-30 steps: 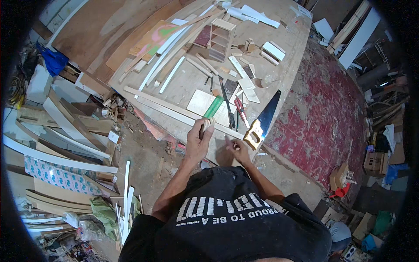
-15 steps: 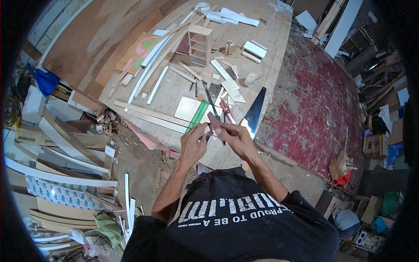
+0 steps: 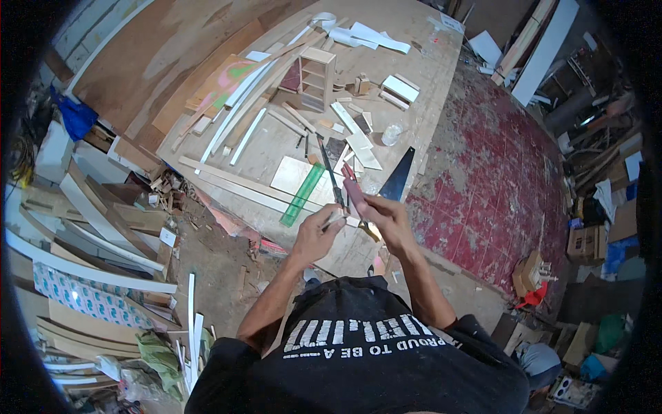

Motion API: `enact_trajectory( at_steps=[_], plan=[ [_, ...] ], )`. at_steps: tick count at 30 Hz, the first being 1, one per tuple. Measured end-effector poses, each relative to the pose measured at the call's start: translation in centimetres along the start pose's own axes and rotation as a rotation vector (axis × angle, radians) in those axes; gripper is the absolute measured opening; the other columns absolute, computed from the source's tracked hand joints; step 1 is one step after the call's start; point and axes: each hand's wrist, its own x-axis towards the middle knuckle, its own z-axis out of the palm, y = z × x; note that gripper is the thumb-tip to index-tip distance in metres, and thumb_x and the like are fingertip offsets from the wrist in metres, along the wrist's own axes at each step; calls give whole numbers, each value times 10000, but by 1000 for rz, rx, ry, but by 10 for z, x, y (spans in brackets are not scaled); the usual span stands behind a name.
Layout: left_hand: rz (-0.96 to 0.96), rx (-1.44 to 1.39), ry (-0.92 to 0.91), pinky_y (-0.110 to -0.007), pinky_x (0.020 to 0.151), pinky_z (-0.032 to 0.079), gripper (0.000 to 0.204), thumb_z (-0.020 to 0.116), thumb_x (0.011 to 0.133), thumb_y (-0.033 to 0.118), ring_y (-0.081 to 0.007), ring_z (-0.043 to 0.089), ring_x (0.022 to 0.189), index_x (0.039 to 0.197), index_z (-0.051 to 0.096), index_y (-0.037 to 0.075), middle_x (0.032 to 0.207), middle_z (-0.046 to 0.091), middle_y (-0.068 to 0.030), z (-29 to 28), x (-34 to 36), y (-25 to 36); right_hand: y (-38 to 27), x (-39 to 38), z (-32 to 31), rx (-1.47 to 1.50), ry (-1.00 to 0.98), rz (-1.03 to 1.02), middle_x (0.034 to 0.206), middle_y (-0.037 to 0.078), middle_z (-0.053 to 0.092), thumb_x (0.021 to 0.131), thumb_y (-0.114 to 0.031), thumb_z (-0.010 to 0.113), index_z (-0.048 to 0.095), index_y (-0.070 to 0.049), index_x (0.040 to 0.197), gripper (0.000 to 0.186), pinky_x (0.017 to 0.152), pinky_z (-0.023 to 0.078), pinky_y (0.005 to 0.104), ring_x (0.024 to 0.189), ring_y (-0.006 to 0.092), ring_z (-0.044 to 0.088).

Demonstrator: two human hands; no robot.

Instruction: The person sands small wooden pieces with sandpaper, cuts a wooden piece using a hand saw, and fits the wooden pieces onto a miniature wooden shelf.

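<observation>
Over the near edge of the workbench (image 3: 331, 259), my two hands are close together. My left hand (image 3: 316, 236) pinches a small pale piece (image 3: 336, 217), partly hidden by the fingers, that looks like wood. My right hand (image 3: 388, 219) is closed on a folded reddish-brown strip (image 3: 354, 196) that looks like sandpaper. Just left of these lies a translucent green ruler (image 3: 302, 195). A long dark narrow tool (image 3: 328, 164) and a red-handled tool (image 3: 347, 170) lie beyond the strip. The dark blade of a handsaw (image 3: 398, 175) rests to the right; my right hand hides part of it.
A small wooden shelf unit (image 3: 316, 79) stands farther back, among wood offcuts (image 3: 360, 141) and long strips (image 3: 241, 86). A clear cup (image 3: 392, 134) is near the bench's right side. Curved boards (image 3: 89, 272) are stacked at left. Red worn flooring (image 3: 483, 186) lies right.
My hands have drawn slightly apart and shifted a little right relative to the bench. The reddish-brown strip now points more upright. The whole view has tilted slightly.
</observation>
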Motion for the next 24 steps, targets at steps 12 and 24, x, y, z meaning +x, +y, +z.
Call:
enact_trajectory(
  at_steps=[12, 24],
  plan=[
    [-136, -506, -311, -210, 638, 403, 249, 589, 988, 132, -22, 479, 744, 1196, 622, 0, 858, 584, 35, 16, -30, 17, -4, -28, -12, -99, -102, -30, 904, 50, 646, 893, -217, 717, 650, 47, 1216, 422, 703, 449, 259, 787, 107, 560],
    [-85, -490, -140, -190, 569, 352, 199, 593, 996, 184, -7, 441, 684, 1102, 637, 21, 796, 543, 71, 14, -39, 21, -8, -12, -15, -142, -208, 18, 894, 37, 681, 898, -226, 715, 669, 38, 1194, 399, 692, 455, 254, 778, 100, 569]
  ],
)
